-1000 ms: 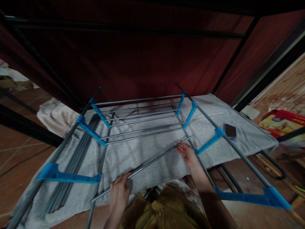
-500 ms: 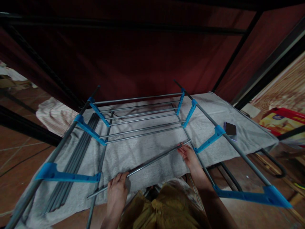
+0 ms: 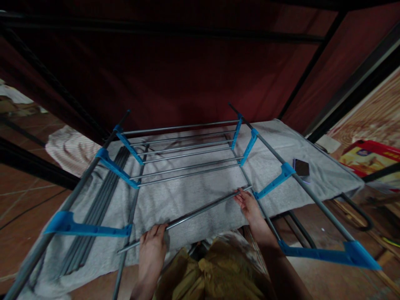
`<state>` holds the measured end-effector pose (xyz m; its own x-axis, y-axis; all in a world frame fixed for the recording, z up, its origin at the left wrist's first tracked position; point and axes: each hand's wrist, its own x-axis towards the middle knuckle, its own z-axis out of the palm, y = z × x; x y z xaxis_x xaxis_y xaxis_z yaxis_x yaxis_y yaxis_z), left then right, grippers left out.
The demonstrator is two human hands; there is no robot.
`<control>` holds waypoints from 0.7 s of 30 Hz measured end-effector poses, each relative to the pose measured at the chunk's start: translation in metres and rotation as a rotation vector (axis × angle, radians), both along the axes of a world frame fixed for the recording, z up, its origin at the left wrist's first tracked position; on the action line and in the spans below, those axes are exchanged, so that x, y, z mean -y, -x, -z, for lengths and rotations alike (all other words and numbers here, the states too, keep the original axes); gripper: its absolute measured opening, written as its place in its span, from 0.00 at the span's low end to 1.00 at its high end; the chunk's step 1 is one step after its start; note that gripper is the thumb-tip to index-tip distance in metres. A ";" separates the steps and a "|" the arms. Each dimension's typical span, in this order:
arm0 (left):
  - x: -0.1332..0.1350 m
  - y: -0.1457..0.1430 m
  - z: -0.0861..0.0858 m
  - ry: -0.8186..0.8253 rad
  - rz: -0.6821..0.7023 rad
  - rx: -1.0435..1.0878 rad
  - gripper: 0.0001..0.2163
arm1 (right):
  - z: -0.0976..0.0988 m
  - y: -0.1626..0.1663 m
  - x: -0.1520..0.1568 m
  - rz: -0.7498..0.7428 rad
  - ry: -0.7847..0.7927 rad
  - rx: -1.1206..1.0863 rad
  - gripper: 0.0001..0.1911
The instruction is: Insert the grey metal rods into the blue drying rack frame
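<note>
A loose grey metal tube (image 3: pixel 200 211) slants between my hands, its right end higher in the view. My left hand (image 3: pixel 152 246) is closed over it near its left end, which crosses the rack's left lower pole. Near the other end, my right hand (image 3: pixel 248 204) pinches the tube beside the right lower pole. Around both hands stands a rack frame of grey poles (image 3: pixel 271 149) joined by blue plastic brackets (image 3: pixel 90 228). Several thin crossbars (image 3: pixel 187 167) span its far brackets. The nearer right brackets (image 3: pixel 328 255) have no crossbar in them.
The frame rests on a grey blanket (image 3: pixel 212 187). Several loose tubes (image 3: pixel 93 216) lie together on the left. A phone (image 3: pixel 301 168) lies on the right, with a red and yellow box (image 3: pixel 371 156) beyond it. Black metal bars (image 3: pixel 162 29) and a dark red curtain stand behind.
The tube has shifted slightly to the right, its right end nearing the right bracket. Both hands keep their grip, and the view has shifted a little.
</note>
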<state>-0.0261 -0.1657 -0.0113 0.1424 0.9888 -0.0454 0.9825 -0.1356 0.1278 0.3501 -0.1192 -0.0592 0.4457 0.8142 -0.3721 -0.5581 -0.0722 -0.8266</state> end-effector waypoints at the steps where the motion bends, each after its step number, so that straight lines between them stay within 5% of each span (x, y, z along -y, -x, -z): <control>1: 0.000 0.000 0.000 -0.007 0.001 -0.005 0.23 | 0.000 -0.001 -0.001 0.002 0.003 -0.002 0.13; 14: 0.000 0.002 -0.013 -0.094 -0.049 -0.069 0.20 | 0.006 -0.014 -0.005 0.090 -0.014 -0.139 0.10; 21: 0.002 0.010 -0.004 -0.179 -0.183 -0.058 0.15 | 0.014 -0.022 -0.013 0.183 0.068 -0.143 0.07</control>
